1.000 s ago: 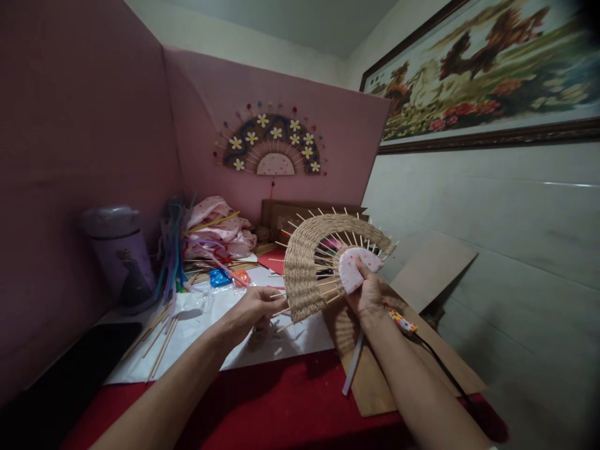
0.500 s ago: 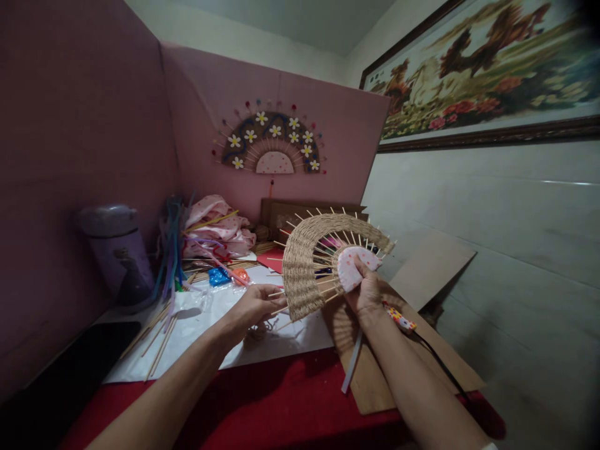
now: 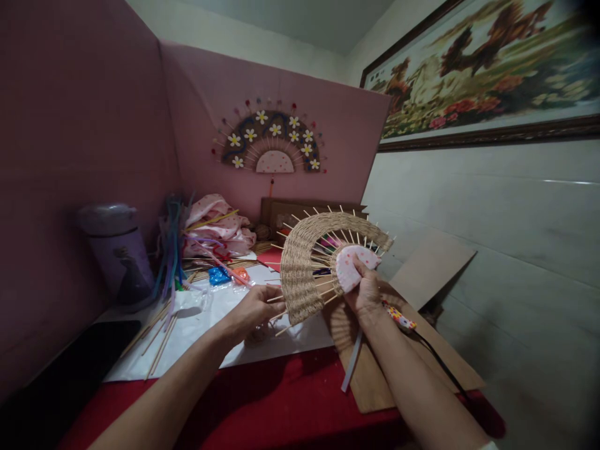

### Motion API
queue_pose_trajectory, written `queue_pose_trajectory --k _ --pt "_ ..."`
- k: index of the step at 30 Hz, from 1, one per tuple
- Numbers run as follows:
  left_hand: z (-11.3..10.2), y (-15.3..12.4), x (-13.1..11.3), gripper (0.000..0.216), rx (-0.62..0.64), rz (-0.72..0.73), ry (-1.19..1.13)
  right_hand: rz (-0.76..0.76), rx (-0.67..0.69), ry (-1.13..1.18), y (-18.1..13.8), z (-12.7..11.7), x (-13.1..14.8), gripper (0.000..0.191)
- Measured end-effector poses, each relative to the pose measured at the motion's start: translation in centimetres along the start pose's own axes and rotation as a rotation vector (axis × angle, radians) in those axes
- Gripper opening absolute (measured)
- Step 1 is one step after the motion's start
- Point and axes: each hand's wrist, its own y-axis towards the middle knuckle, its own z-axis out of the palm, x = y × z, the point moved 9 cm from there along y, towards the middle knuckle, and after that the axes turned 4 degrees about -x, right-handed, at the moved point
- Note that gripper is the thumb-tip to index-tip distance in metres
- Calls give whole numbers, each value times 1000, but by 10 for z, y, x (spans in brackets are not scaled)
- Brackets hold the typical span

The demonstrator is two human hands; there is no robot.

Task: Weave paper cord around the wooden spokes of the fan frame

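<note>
At four o'clock from mid-view, my right grip (image 3: 366,292) holds the polka-dot hub (image 3: 347,267) of the woven fan (image 3: 297,269); it has edged slightly towards nine o'clock, keeping its stick ends (image 3: 283,331) by my left hand (image 3: 253,310), whose pinch I can't confirm.

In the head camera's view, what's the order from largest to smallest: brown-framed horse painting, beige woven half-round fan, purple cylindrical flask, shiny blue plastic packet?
1. Horse painting
2. Woven fan
3. Purple flask
4. Blue packet

That's apparent size only; the fan is nearer the camera.
</note>
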Motion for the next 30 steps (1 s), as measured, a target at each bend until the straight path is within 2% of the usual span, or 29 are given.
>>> queue_pose_trajectory --k 8,16,23,30 --pt "-9 1 -1 34 -143 -54 -15 21 -34 25 -3 0 0 16" --pt "-5 2 7 33 -73 -57 -86 58 -45 57 -3 -1 -4 18" --pt "3 4 -2 23 29 122 31 52 -56 55 -2 -2 -4 17" --pt "2 5 -1 28 4 72 -38 79 -84 76 -3 -3 -6 14"
